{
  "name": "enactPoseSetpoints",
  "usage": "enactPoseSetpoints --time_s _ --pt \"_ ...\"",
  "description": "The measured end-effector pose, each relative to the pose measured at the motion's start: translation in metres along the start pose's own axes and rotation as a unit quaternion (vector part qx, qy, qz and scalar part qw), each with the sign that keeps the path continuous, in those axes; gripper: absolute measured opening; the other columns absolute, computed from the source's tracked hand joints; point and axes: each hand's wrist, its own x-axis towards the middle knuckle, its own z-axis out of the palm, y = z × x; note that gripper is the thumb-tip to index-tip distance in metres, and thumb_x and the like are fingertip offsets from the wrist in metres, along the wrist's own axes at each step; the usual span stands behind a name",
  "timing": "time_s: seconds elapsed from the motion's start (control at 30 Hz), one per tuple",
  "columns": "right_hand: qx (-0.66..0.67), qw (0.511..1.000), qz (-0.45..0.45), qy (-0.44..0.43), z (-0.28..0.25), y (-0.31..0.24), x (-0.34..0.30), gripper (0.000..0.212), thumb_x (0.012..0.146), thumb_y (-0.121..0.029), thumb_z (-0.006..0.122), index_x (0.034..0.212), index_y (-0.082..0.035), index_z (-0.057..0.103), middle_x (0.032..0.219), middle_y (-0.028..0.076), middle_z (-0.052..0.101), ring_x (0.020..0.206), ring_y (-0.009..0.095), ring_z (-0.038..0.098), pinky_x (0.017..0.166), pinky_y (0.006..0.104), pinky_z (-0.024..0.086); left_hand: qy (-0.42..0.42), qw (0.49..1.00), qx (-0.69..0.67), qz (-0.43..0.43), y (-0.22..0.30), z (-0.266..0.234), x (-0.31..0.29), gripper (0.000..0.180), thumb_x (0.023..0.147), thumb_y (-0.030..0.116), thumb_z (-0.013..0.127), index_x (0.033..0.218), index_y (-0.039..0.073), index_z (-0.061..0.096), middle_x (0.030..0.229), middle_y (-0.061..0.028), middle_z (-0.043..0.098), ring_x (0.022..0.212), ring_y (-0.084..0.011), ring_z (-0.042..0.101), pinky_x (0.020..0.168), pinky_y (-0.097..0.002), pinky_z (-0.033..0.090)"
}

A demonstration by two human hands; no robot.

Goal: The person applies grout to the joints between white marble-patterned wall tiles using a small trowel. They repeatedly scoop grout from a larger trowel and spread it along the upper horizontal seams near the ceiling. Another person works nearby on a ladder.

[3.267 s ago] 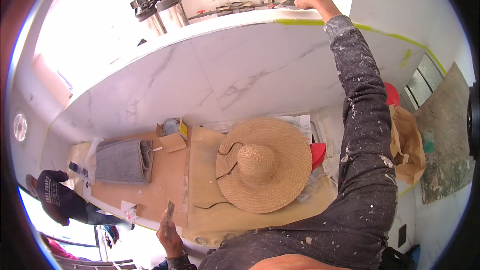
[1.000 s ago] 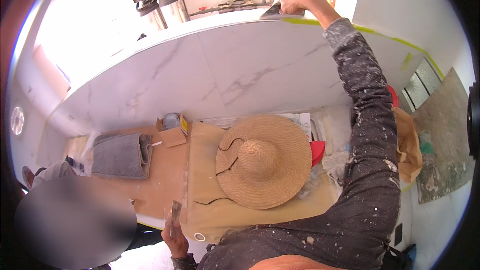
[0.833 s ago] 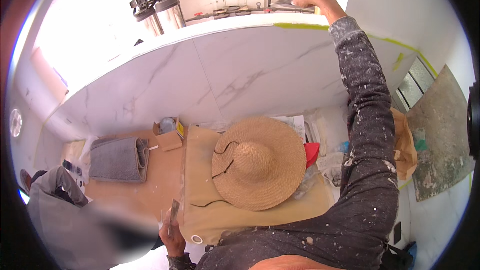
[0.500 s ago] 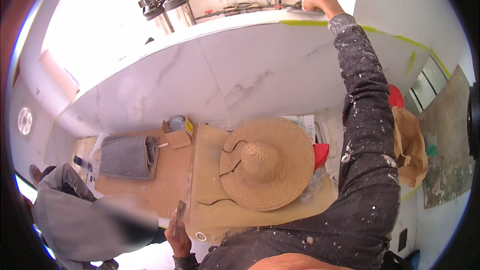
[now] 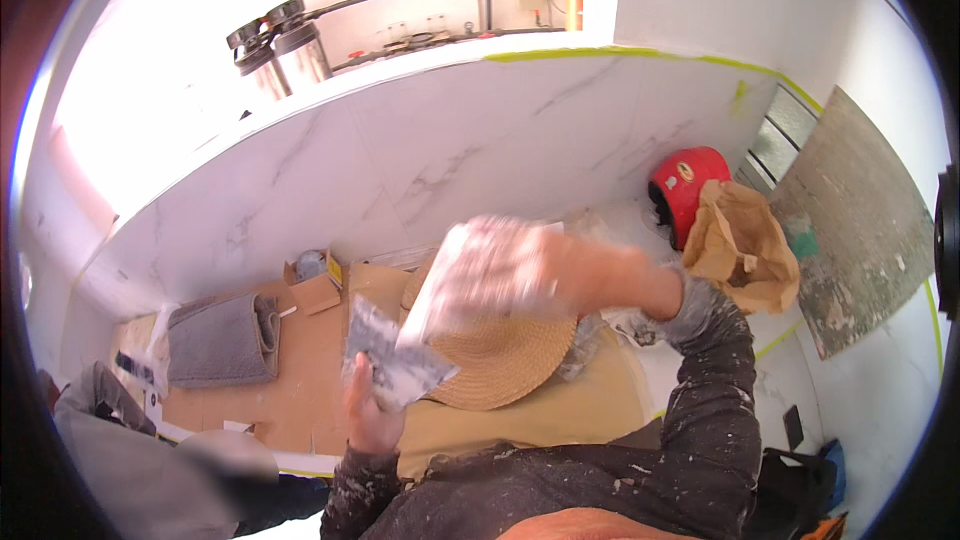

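The left hand [image 5: 368, 418] grips a grey, smeared trowel [image 5: 395, 360] at 7 o'clock. The right hand [image 5: 560, 275], blurred, closes on a white putty knife [image 5: 445, 280] just above it, near the centre. My judgement: hold the trowel level and steady, then draw the knife edge flat across it, over the straw hat [image 5: 500, 365] and cardboard [image 5: 300, 380].

Mid-frame, a blurred white trowel blade [image 5: 455, 275] tilts down onto a flat, plaster-smeared grey hawk [image 5: 393, 355].
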Motion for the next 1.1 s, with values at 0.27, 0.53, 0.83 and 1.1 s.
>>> enactPoseSetpoints --time_s 0.27,0.53,0.83,1.1 --pt "-0.068 0.995 0.068 -0.009 0.050 -0.046 -0.011 0.041 0.089 -0.021 0.049 0.128 -0.017 0.058 0.129 0.010 0.058 0.122 0.031 0.053 0.108 0.0525 0.035 -0.067 0.747 -0.625 -0.218 0.045 0.040 0.024 0.041 0.102 0.030 0.042 0.131 0.002 0.046 0.121 -0.0134 0.059 0.106 -0.0243 0.060 0.090 -0.0409 0.052" --pt "0.437 0.751 0.440 0.225 0.066 -0.044 -0.049 0.042 0.102 -0.033 0.041 0.131 -0.004 0.050 0.125 0.011 0.059 0.117 0.028 0.058 0.095 0.0484 0.049 0.088 0.907 -0.397 0.109 0.039 0.003 0.047 0.049 0.101 0.035 0.047 0.139 0.005 0.041 0.134 -0.0086 0.051 0.118 -0.0234 0.053 0.100 -0.0432 0.043" --pt "0.717 0.395 0.446 0.362 0.068 -0.067 -0.005 0.040 0.102 -0.039 0.040 0.125 -0.008 0.048 0.117 0.008 0.061 0.104 0.023 0.064 0.065 0.0385 0.061 0.037 0.913 -0.097 0.396 0.029 0.014 0.043 0.034 0.098 0.020 0.055 0.127 0.001 0.054 0.123 -0.0219 0.060 0.116 -0.0322 0.059 0.100 -0.0444 0.045" --pt "0.712 0.420 0.440 0.351 0.022 -0.057 -0.001 0.027 0.098 -0.027 0.051 0.116 -0.007 0.056 0.104 0.007 0.067 0.087 0.021 0.069 0.052 0.0316 0.056 -0.115 0.873 0.148 0.450 0.027 0.009 0.057 0.034 0.085 -0.004 0.060 0.119 0.002 0.061 0.124 -0.0206 0.061 0.120 -0.0381 0.056 0.103 -0.0484 0.042"
